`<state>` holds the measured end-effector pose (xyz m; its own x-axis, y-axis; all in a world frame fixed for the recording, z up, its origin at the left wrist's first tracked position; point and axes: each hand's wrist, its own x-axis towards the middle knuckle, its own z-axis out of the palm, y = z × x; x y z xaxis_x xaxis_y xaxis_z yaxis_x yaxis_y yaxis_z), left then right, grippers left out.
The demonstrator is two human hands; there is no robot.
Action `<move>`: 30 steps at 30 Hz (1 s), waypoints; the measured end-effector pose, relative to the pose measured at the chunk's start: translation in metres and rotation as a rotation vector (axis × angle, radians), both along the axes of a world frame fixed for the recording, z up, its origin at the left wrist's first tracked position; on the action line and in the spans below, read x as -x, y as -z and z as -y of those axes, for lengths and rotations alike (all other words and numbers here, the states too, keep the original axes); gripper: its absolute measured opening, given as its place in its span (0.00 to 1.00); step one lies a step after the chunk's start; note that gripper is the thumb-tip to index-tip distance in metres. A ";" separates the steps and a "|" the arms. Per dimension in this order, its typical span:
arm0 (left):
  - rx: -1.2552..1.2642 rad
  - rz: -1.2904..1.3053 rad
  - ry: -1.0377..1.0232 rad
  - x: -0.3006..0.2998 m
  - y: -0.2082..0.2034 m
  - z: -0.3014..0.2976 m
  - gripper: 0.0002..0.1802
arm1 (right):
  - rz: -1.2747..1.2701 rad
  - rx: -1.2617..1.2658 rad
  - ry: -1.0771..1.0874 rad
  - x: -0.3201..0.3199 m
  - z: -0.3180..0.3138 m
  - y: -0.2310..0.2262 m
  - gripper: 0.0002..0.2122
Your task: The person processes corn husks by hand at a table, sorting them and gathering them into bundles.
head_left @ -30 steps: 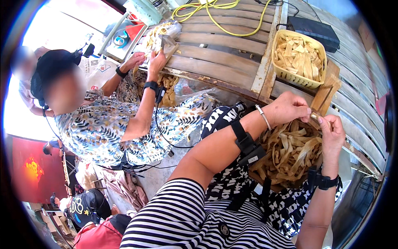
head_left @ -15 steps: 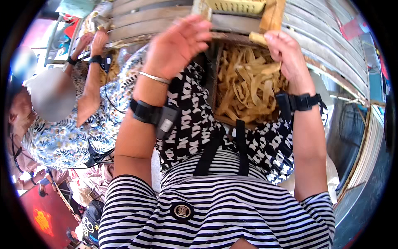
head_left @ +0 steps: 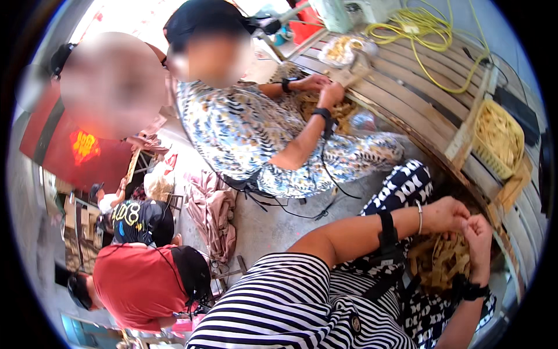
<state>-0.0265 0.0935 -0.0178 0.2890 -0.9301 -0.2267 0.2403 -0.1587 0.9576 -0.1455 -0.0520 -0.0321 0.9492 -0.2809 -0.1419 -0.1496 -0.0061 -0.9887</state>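
My left hand (head_left: 446, 215) and my right hand (head_left: 480, 234) meet at the lower right, their fingertips pinched close together. Whatever sits between the fingers is too small and covered to make out. Just under them lies a pile of flat tan strips (head_left: 444, 269), in a box by my lap whose sides are mostly hidden by my arms and legs. A bracelet circles my left wrist, and both forearms wear black straps.
A slatted wooden bench (head_left: 415, 87) runs along the right. On it are a yellow basket (head_left: 487, 166) of tan pieces, a wooden block (head_left: 514, 189) and a coiled yellow cable (head_left: 427, 41). A co-worker's hands (head_left: 325, 90) work over strips farther left. Another person in a red shirt (head_left: 139, 285) sits behind.
The view has swung left, bringing co-workers in. My hands were apart, the left spread and blurred, the right gripping a tan strip; now they are together with fingers closed.
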 end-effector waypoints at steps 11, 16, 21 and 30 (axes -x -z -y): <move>0.072 -0.002 -0.099 -0.013 -0.003 -0.034 0.12 | -0.078 0.194 -0.058 -0.008 -0.018 -0.017 0.06; 0.057 -0.324 -0.220 -0.020 0.017 -0.032 0.13 | -0.078 0.038 -0.026 -0.007 -0.009 -0.013 0.05; 0.155 -0.511 -0.225 -0.019 0.010 -0.032 0.18 | 0.039 -0.367 0.156 0.007 0.001 -0.020 0.05; 0.417 -0.705 -0.062 -0.030 0.022 -0.044 0.34 | 0.085 -0.457 0.163 0.014 0.007 -0.002 0.06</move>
